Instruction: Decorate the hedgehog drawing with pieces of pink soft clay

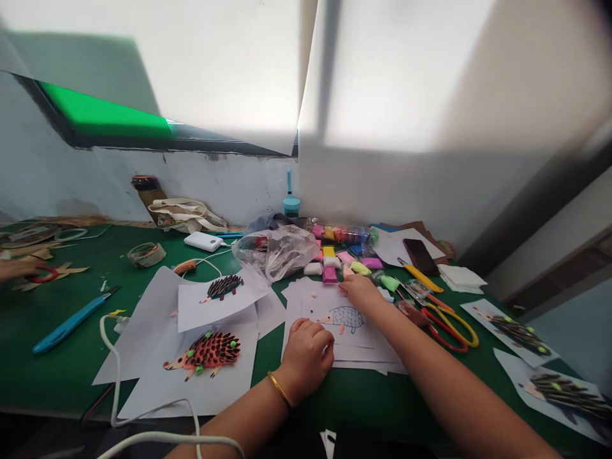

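My left hand (307,356), with a gold bangle at the wrist, rests curled on the lower edge of a white paper sheet (296,319). On that sheet is a blue-outlined hedgehog drawing (348,317) with a peach face and small peach bits below. My right hand (357,292) reaches past the drawing, fingertips together at a small peach clay packet (347,273). Beside it lie a magenta packet (329,275), a yellow-green packet (360,268) and several other clay packets. What my left fingers hold, if anything, is hidden.
Left are finished hedgehog pictures (210,354), a white cable (115,382) and a blue cutter (71,322). Another person's hand (14,271) is at the far left, near red scissors. Right are scissors (454,325), a yellow cutter (421,275), a phone (421,256) and more hedgehog pictures (511,331).
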Motion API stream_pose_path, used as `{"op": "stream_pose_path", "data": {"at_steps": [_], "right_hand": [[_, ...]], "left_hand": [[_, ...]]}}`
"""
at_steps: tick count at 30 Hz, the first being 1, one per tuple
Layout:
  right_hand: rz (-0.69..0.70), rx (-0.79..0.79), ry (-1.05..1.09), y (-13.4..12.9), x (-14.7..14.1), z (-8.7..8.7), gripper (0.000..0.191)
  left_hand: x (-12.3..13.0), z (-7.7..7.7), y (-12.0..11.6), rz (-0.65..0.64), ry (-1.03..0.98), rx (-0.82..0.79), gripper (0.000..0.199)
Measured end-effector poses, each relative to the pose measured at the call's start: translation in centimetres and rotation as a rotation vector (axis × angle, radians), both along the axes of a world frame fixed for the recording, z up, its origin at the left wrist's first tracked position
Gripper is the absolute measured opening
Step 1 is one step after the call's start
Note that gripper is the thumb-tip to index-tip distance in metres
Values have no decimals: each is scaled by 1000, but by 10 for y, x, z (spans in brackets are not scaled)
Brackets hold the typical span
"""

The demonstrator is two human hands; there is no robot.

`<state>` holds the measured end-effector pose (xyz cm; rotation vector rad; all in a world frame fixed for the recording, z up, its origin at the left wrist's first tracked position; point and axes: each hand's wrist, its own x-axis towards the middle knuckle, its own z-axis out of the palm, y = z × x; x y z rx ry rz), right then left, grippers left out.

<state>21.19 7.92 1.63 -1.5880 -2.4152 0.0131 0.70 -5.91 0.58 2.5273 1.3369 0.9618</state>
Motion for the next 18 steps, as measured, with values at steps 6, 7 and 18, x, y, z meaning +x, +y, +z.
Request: {"op": "stream_pose_path", "data": {"at_steps": [6,7,18], "right_hand": [[48,-51,-78,0,5,-1,17],[47,-50,-87,1,5,-1,17],[30,24,-97,-5,9,8,20]], "left_hand": [[1,0,0,-8,3,-19,11],[1,1,0,-8,6,-22,11],[1,0,1,-18,33,-48,9]]}}
